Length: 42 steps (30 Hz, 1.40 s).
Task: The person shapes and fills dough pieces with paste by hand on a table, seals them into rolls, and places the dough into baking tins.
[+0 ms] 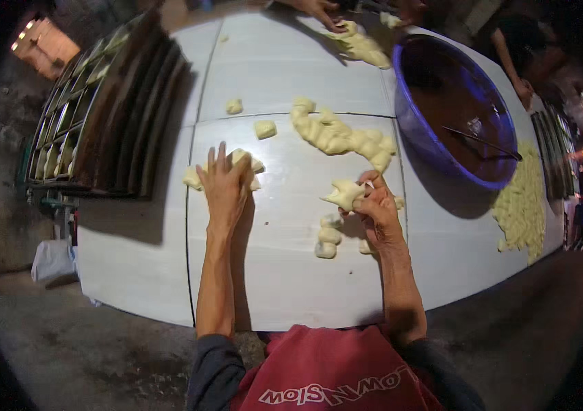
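Note:
My left hand (224,183) lies spread over some pale yellow dough pieces (193,178) at the left of the white table; part of them is hidden under the palm. My right hand (378,209) pinches a stretched piece of dough (343,194) between thumb and fingers. Just below it sit several small dough balls (328,236), some with greyish patches. A long lumpy strip of dough (332,135) lies beyond my right hand. Two separate dough lumps rest beyond my left hand: a nearer one (265,129) and a smaller one (234,106).
A stack of dark trays with compartments (100,116) stands at the left. To the right is a purple basin (411,103) with brown contents and a stick (483,142). Many dough pieces (521,205) cover the right end. Across the table, another person's hand (322,12) touches dough (360,46).

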{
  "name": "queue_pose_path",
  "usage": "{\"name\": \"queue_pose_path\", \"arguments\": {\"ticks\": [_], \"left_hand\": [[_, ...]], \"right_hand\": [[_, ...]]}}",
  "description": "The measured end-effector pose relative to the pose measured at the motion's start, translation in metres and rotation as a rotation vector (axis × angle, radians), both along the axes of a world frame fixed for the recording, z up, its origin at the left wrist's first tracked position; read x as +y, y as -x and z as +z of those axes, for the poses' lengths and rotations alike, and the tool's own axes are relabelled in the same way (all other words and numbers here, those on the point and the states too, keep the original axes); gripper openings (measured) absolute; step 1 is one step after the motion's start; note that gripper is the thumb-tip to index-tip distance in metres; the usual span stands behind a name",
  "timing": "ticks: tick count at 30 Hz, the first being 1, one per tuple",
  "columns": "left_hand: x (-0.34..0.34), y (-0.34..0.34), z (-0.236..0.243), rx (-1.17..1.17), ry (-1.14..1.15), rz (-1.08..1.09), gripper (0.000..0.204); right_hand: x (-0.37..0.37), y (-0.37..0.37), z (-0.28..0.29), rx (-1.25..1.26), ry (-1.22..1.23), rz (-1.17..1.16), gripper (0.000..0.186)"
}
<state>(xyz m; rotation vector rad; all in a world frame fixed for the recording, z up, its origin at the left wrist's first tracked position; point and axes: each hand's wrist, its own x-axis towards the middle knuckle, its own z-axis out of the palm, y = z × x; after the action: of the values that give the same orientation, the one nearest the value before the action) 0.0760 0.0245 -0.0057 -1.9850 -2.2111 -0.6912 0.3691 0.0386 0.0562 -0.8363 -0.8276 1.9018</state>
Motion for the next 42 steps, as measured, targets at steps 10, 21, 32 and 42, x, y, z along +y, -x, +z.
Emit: {"name": "queue_pose_path", "arguments": {"ticks": [10,21,32,42], "left_hand": [[-0.038,-0.162,0.057,-1.299,0.35,-0.242,0.026],[-0.022,-0.269,0.075,-1.181,-0.16,-0.517,0.072],[-0.007,-0.326,0.053,-1.645,0.177,-0.601,0.082],[-0.004,-0.271,0.071,-1.473,0.41,-0.341,0.033]], "right_hand": [[-0.023,-0.056,-0.007,-0.215,-0.075,0.176,0.042],[-0.044,-0.093,0.008,-0.361,-0.341,-0.304,0.02],[0.039,-0.167,0.081,-0.138,-0.399,-0.361,0.019],[0.175,-0.24,0.034,-1.644,-0.601,0.55,0.025]]}}
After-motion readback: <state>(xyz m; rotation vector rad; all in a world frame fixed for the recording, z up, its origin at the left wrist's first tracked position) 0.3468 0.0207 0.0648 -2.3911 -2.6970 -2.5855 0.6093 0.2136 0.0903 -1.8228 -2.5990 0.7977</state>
